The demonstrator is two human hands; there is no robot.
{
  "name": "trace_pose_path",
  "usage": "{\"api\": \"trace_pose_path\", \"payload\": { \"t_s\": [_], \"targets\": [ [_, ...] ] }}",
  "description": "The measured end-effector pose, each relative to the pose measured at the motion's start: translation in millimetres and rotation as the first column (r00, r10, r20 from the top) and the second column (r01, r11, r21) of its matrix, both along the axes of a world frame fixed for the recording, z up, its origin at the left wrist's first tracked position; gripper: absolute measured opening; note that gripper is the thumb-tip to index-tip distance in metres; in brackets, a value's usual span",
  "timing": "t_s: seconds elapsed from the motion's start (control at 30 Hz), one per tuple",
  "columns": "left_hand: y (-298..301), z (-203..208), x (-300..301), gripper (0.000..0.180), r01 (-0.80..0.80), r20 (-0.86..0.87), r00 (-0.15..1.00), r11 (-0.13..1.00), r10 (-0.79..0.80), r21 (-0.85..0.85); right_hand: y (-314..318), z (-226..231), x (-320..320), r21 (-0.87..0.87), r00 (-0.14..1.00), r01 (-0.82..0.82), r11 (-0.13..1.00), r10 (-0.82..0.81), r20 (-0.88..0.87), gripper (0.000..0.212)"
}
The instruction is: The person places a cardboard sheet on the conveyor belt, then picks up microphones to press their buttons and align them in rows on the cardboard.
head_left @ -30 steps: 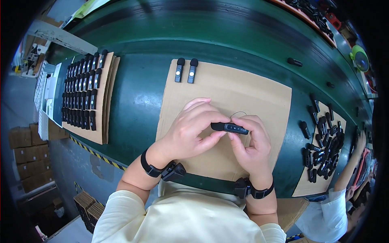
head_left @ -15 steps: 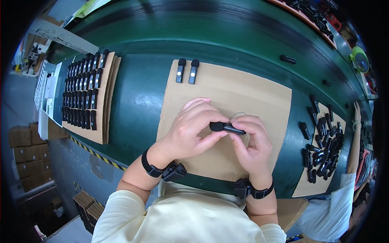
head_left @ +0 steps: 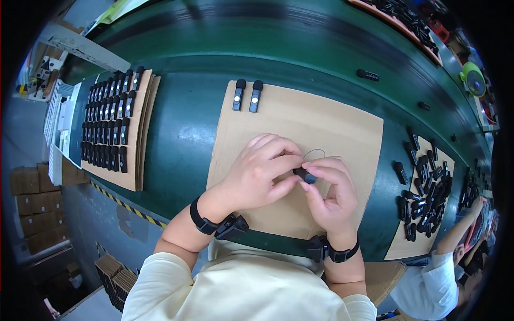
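A small black clip-on microphone (head_left: 306, 175) is held between my two hands over a cardboard sheet (head_left: 251, 123). My left hand (head_left: 262, 170) closes its fingers around one end, hiding most of it. With thumb and forefinger, my right hand (head_left: 332, 187) pinches the other end. A thin loop of wire (head_left: 315, 152) shows just above my right fingertips; where it is attached I cannot tell. Two similar microphones with round foam tops, one microphone (head_left: 237, 96) beside another microphone (head_left: 255, 97), lie at the sheet's far left corner.
On the left, rows of microphones (head_left: 107, 109) lie on stacked cardboard. To the right, a loose heap of microphones (head_left: 428, 198) covers another cardboard sheet. Single microphones (head_left: 368, 75) lie on the green belt (head_left: 300, 59) beyond. A co-worker's arm (head_left: 459, 230) reaches in at far right.
The microphone in my hands has turned, and its foam end is now hidden by my left fingers. Loose pieces on the belt shifted left. The co-worker's arm pulled back nearer.
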State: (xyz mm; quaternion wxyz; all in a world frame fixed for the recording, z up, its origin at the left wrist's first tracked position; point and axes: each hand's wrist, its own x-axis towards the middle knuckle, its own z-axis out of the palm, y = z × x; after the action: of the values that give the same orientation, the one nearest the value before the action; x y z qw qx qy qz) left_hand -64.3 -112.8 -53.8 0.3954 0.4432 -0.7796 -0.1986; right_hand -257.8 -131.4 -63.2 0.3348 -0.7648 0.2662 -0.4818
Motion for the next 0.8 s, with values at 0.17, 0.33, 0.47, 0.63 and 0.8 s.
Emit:
{"api": "trace_pose_path", "payload": {
  "t_s": [0.17,0.33,0.47,0.63,0.8],
  "targets": [
    [7,6,3,0.028,-0.203,0.215,0.959,0.977,0.186,0.059,-4,-5,5,0.048,0.998,0.059,0.997,-0.058,-0.029,0.028],
    [13,6,6,0.026,-0.287,0.453,0.868,0.950,0.204,0.121,-6,4,14,0.091,0.971,0.201,0.975,-0.186,-0.150,0.026],
    [17,-5,7,0.018,-0.288,0.461,0.861,0.953,0.215,0.093,-22,13,28,0.051,0.954,0.162,0.985,-0.143,-0.264,0.025],
    [18,-6,9,0.014,-0.265,0.445,0.875,0.959,0.193,0.104,-70,10,54,-0.198,0.896,0.048,0.979,-0.130,-0.424,0.027],
    [17,-12,9,0.010,-0.278,0.417,0.880,0.958,0.227,0.066,-78,-3,70,-0.261,0.826,-0.072,0.963,-0.089,-0.557,0.027]
  ]
}}
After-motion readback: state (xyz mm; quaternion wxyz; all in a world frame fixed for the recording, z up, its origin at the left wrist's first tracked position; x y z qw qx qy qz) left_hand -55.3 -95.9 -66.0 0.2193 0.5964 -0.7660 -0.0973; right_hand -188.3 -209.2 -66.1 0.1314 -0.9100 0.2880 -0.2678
